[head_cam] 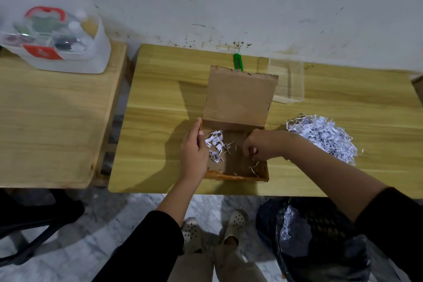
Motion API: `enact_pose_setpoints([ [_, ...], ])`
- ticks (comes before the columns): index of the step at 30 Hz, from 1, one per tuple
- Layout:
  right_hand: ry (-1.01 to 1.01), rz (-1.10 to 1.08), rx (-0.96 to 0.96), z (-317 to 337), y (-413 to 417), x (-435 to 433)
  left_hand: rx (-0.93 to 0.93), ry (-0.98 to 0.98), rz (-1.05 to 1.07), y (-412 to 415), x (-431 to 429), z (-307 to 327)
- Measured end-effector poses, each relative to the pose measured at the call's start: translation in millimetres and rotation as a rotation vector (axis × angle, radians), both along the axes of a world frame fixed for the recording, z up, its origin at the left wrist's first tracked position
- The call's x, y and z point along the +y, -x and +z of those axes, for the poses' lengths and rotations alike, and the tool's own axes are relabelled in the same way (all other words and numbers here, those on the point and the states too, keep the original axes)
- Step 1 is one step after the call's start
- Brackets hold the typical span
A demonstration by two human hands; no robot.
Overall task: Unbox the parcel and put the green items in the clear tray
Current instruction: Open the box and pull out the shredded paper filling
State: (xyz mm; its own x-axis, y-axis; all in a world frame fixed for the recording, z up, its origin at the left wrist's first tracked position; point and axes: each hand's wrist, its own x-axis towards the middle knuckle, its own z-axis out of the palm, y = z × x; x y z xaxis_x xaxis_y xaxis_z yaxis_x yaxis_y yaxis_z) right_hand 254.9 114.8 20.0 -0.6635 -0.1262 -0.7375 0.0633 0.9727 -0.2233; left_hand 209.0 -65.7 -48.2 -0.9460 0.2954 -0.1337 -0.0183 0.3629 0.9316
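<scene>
An open cardboard parcel (238, 98) sits near the table's front edge, its lid standing upright at the back. Inside lie scraps of white shredded paper (215, 144); no green item shows in it. My left hand (194, 151) grips the parcel's left wall. My right hand (261, 145) is down inside the box on the right, fingers curled over a few paper strips. A clear tray (288, 82) stands behind the box to the right. A green utility knife (238, 62) lies behind the lid.
A heap of shredded paper (322, 137) lies on the table to the right of the box. A clear storage case (57, 41) with a red handle stands on the left table. A black bin (320, 240) with paper is on the floor at right.
</scene>
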Motion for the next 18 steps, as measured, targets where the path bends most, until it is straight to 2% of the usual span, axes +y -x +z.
enact_pose_setpoints([
  [4,-0.134,0.082,-0.067,0.6,2.5,-5.9,0.02,-0.007,0.002,-0.8,-0.1,-0.6],
  [12,-0.158,0.089,-0.074,-2.8,2.8,-14.2,0.044,-0.015,0.005,-2.2,0.2,0.0],
  [18,-0.02,-0.068,0.036,-10.3,-2.1,-11.3,0.047,-0.002,0.016,-2.8,1.8,1.2],
])
